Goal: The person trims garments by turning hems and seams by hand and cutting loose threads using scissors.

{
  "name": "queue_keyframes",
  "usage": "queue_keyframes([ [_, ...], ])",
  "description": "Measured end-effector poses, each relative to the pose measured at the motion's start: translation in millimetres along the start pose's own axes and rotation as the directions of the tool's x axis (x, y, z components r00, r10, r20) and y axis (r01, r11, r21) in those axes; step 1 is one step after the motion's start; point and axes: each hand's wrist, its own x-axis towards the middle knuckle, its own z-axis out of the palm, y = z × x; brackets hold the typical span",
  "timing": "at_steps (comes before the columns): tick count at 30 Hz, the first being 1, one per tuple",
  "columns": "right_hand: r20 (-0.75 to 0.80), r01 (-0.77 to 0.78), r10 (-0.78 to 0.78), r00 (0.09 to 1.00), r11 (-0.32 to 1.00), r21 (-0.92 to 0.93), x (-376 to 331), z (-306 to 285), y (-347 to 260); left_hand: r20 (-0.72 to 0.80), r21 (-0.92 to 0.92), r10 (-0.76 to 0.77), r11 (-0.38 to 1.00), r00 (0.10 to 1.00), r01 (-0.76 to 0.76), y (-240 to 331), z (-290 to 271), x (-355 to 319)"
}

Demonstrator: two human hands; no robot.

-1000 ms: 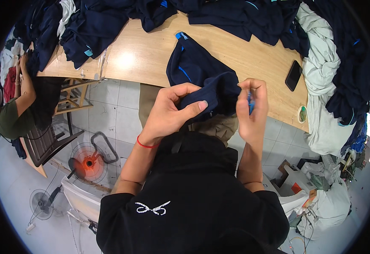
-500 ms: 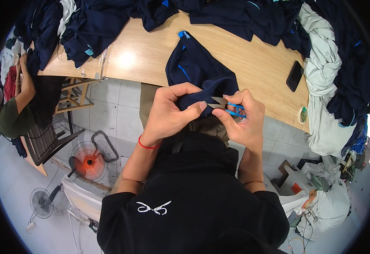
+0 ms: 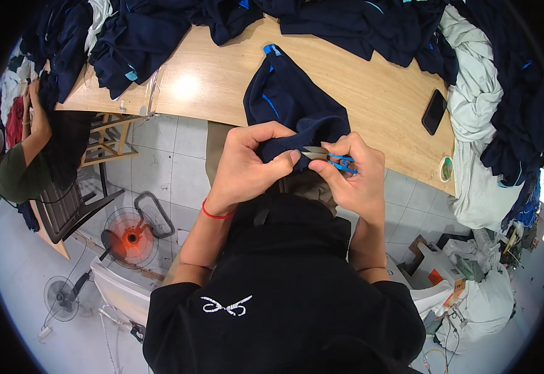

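A navy blue garment with bright blue trim lies over the near edge of the table, its lower end raised in my hands. My left hand pinches a fold of the cloth between thumb and fingers. In my right hand are small thread snips with blue handles. Their blades point left at the cloth, close to my left thumb tip, and lie nearly together. Whether a thread sits between the blades is too small to tell.
Piles of navy garments line the far side of the wooden table. At the right lie a black phone, a roll of tape and pale cloth. Left, a person handles clothes near a chair and fan.
The blades of the snips have come together from a wider gap. My right hand has shifted slightly left and its fingers have squeezed the handles. My left hand stays nearly still.
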Motion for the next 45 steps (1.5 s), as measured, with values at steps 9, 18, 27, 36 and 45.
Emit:
queue_keyframes([
  [9, -0.059, -0.059, 0.061, 0.996, 0.998, 0.022, -0.7, -3.3, -2.0, -0.022, 0.030, 0.034, 0.999, 0.999, -0.033, 4.5, 2.8, -1.9],
  [18, 0.036, 0.029, -0.024, 0.999, 0.991, -0.131, 2.3, -11.2, -6.0, -0.047, 0.244, 0.141, 0.962, 0.989, -0.126, 12.6, 6.2, -3.3],
  [27, -0.023, -0.084, 0.083, 0.996, 0.993, -0.081, -4.0, -19.9, -6.7, -0.056, 0.244, 0.135, 0.963, 0.989, -0.118, 16.0, 8.7, -4.1],
  [36, -0.104, -0.373, 0.402, 0.910, 0.901, 0.220, -24.5, -20.6, 44.1, -0.039, -0.033, 0.021, 0.999, 0.999, -0.023, 9.8, -6.7, 10.6],
  [45, -0.126, -0.261, 0.334, 0.934, 0.880, 0.397, -3.2, -6.2, 47.1, 0.023, -0.415, 0.078, 0.908, 0.997, -0.062, 5.3, -11.3, 69.0],
])
